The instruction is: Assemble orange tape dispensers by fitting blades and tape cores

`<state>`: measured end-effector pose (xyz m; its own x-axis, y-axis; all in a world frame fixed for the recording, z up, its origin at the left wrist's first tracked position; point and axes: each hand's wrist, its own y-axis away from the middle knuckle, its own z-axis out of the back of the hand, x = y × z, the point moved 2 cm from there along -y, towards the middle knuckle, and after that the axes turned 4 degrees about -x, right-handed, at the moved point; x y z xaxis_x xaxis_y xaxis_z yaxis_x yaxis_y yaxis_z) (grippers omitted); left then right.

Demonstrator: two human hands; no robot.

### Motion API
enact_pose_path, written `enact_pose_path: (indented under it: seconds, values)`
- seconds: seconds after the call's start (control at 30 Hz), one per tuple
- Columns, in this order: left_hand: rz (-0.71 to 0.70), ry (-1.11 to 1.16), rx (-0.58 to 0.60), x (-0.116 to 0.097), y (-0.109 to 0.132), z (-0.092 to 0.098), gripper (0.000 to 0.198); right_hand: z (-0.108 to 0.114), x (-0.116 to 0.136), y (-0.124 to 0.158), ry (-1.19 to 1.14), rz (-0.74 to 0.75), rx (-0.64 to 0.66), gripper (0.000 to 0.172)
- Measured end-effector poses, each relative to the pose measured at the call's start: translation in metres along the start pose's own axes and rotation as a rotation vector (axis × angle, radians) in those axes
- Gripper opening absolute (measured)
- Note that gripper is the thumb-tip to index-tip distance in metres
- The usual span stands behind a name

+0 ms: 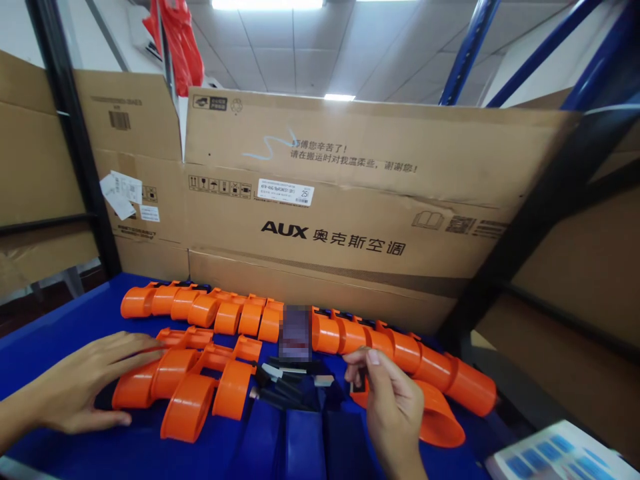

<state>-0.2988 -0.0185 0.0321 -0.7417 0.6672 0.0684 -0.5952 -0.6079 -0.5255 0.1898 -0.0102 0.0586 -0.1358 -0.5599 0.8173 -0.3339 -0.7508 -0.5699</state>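
My left hand (pixel 95 380) reaches in from the left, fingers stretched out, resting against a cluster of orange plastic ring-shaped parts (pixel 187 407). It is not gripping any of them. On the right, my right hand (pixel 393 407) is closed, thumb and fingers pinched together. A small dark piece shows by its fingertips, but whether it is held is hidden. Behind that hand lies a flared orange part (pixel 440 417). Between my hands sits a heap of black strips (pixel 290 387) with some pale ends.
Along the back of the blue table (pixel 65 313) runs a row of orange parts (pixel 227 318). A blurred phone-like object (pixel 295 333) stands in that row. Cardboard (pixel 340 213) walls off the back, between dark posts. A white-and-blue box (pixel 560 453) lies at lower right.
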Motion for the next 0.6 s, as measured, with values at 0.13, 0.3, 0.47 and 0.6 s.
enact_pose_path:
  seconds: [0.13,0.3,0.47,0.6]
  values:
    - [0.108,0.046,-0.141,0.027,-0.013,-0.005,0.057,0.000,0.001,0.000,-0.005,0.000,-0.024,0.040]
    - [0.316,-0.110,-0.016,0.065,-0.083,-0.009,0.066,-0.001,0.006,-0.003,0.032,-0.005,-0.015,0.041]
    - [0.240,-0.146,0.225,0.083,-0.124,-0.038,0.084,0.002,0.004,-0.008,0.043,-0.009,-0.022,0.043]
    - [0.202,-0.127,0.333,0.087,-0.120,-0.063,0.084,0.004,0.002,-0.009,0.048,-0.010,-0.025,0.044]
